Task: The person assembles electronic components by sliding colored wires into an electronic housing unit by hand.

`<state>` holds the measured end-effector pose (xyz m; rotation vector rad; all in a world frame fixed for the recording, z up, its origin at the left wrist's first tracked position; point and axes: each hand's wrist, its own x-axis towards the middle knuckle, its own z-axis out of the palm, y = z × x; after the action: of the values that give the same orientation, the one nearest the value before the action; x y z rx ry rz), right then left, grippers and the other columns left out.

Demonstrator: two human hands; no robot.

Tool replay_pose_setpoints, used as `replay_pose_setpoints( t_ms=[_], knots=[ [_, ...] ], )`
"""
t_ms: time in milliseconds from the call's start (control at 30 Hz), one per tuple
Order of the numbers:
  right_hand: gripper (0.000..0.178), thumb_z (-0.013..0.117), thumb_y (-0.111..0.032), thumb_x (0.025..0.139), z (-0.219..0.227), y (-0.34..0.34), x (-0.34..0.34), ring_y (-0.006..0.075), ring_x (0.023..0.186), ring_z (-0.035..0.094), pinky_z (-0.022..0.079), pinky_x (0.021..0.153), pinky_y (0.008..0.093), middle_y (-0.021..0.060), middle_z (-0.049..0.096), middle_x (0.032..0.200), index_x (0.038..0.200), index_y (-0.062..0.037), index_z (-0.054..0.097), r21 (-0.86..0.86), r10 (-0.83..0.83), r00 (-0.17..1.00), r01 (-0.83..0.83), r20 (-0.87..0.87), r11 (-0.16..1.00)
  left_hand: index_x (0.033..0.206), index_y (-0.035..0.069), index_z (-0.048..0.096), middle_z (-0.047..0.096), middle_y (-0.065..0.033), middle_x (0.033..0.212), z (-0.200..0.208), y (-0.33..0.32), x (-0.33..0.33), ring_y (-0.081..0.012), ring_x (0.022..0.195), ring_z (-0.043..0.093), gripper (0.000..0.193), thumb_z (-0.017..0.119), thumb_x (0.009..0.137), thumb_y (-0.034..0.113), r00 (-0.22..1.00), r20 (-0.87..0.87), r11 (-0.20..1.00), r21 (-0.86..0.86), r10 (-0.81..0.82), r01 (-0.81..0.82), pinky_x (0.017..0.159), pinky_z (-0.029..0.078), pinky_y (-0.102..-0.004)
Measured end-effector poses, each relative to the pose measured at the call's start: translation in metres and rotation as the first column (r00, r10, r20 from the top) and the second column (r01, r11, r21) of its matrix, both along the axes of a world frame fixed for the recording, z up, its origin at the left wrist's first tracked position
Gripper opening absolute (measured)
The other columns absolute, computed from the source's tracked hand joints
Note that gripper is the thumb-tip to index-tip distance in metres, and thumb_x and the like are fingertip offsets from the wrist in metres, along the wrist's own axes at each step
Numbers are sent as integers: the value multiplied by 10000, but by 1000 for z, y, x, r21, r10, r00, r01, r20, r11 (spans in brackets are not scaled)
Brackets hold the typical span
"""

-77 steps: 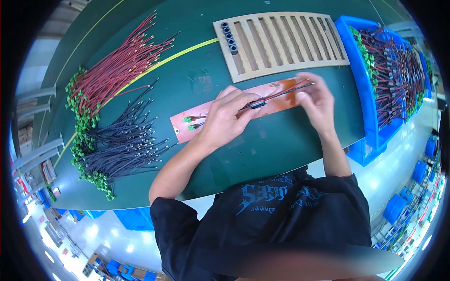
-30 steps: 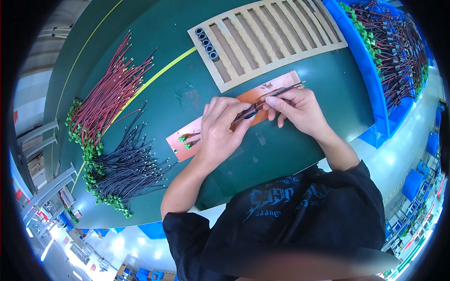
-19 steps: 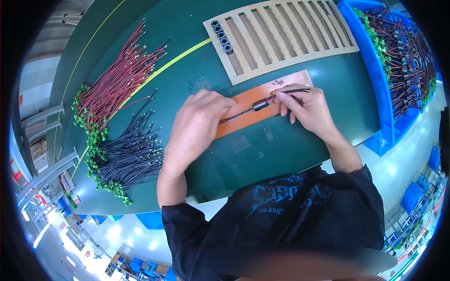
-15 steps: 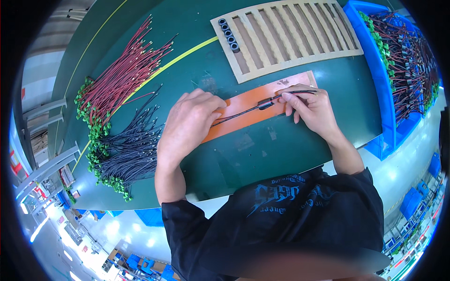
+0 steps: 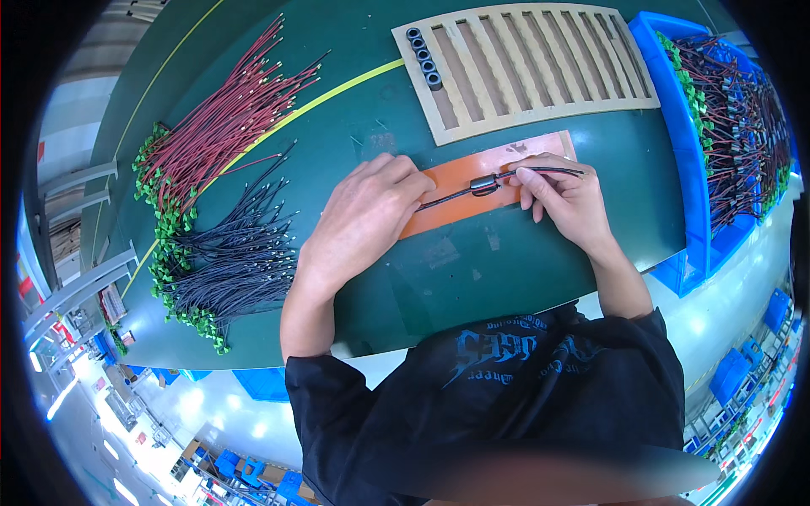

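Note:
A thin black cable (image 5: 447,200), which looks like wires lying together, runs between my hands through a dark, shiny cylindrical core (image 5: 483,185). Pinched at its left stretch is my left hand (image 5: 367,211), whose back hides the fingertips and the cable's left end. My right hand (image 5: 561,194) grips the other side just right of the core, thumb against fingers, and dark wire ends stick out past it. Both hands are over an orange strip board (image 5: 434,223) lying on the green table.
A tan slotted tray (image 5: 460,133) stands beyond the board, with several dark ring cores (image 5: 423,57) in its leftmost slot. Red wires (image 5: 224,126) and black wires (image 5: 240,261) with green connectors lie at left. At right, a blue bin (image 5: 688,185) holds many wire assemblies.
My left hand has shifted right along the cable, toward the core. The core now sits slightly farther right and looks turned; my right hand keeps its grip nearly in place.

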<state>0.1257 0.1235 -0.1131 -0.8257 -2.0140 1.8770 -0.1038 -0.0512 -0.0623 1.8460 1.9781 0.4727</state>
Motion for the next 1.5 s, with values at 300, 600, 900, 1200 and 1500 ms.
replay_pose_setpoints(
  t_ms=[300,600,900,1200,1500],
  knots=[
    [202,639,-104,1018,2,1,1,97,656,652,517,502,232,94,750,934,1065,67,736,-29,-1,1000,1,-3,1000,1044,24,703,676,-105,927,0,-2,4,-312,918,636,238,710,806,18,1000,-27,999,-32,-16,15,837,513,-429],
    [223,615,-122,1037,1,1,4,89,693,641,500,508,218,100,741,940,1035,68,733,-3,21,999,-21,40,1000,1056,14,697,636,-115,911,-6,-3,10,-324,895,637,242,685,814,7,999,-43,1000,-8,-11,11,789,525,-429],
    [201,632,-118,1026,4,-2,3,85,679,631,493,509,221,82,732,894,1058,60,720,-6,18,998,-18,54,1000,1017,35,703,607,-107,869,-19,8,24,-304,883,637,175,708,842,37,1000,-10,995,101,11,-10,776,510,-405],
    [220,677,-159,1005,-5,0,3,83,574,624,508,500,231,65,720,727,1014,45,758,-16,-10,998,11,67,1000,959,-2,680,605,-122,911,-31,8,37,-315,893,628,103,714,868,31,980,153,970,184,131,-159,775,517,-424],
    [142,658,-73,1001,1,1,-2,91,633,648,498,482,229,92,723,831,1017,54,718,-97,-1,998,7,63,995,946,-35,672,625,-139,933,-48,7,44,-332,899,628,118,718,838,-34,957,251,935,281,144,-215,785,523,-419]
  ],
)
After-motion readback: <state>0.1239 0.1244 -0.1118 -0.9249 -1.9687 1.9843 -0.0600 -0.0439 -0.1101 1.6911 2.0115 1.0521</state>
